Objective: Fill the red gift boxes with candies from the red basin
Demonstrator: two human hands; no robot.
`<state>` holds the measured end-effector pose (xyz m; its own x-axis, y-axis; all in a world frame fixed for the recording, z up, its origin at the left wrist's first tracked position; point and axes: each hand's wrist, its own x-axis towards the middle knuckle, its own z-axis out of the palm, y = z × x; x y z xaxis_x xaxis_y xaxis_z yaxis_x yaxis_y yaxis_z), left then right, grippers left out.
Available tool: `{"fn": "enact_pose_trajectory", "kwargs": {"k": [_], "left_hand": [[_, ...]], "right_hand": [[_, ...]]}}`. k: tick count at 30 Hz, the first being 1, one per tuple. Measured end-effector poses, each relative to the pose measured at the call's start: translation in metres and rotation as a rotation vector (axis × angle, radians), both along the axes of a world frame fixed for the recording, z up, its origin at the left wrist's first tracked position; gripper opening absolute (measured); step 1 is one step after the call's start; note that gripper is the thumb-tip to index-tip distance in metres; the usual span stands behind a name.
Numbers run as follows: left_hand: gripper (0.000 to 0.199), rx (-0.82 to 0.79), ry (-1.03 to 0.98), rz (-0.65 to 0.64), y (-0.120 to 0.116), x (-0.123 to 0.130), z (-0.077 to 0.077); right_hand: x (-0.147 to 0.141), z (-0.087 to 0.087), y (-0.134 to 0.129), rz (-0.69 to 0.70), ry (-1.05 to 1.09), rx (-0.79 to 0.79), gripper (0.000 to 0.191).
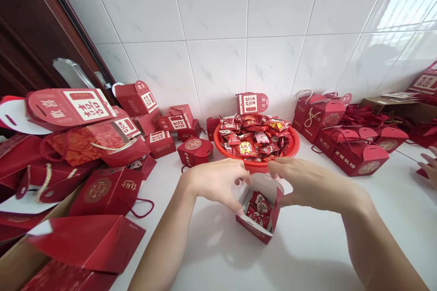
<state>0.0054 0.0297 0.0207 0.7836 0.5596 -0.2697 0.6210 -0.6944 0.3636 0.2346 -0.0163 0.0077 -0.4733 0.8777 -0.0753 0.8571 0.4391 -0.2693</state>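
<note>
A small red gift box with a white inside stands open-topped on the white table, directly in front of me. Red-wrapped candy packets lie in it. My left hand grips its left side, the thumb at the near left rim and the curled fingers by the back flap. On the opposite side my right hand has its thumb at the right wall and its fingers bent over the back right edge. Just behind the box sits a red plastic basket heaped with wrapped candies.
Red gift boxes are piled at the left, partly in a cardboard carton. More boxes stand at the right, near a carton. Another person's hand shows at the right edge. A tiled wall closes the back.
</note>
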Motion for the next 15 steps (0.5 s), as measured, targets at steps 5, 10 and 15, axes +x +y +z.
{"fn": "enact_pose_trajectory", "kwargs": {"k": [5,10,15], "left_hand": [[0.048,-0.130,-0.035,-0.082,-0.004,0.004,-0.002],[0.025,-0.129,0.049,0.023,0.001,0.015,-0.013],[0.040,-0.020,0.132,0.221,0.003,0.023,-0.019]], "right_hand": [[-0.019,-0.007,0.008,-0.091,-0.160,0.032,0.026],[-0.022,-0.012,0.016,0.020,-0.136,-0.013,0.010],[-0.021,-0.009,0.011,0.155,-0.133,-0.089,0.015]]}}
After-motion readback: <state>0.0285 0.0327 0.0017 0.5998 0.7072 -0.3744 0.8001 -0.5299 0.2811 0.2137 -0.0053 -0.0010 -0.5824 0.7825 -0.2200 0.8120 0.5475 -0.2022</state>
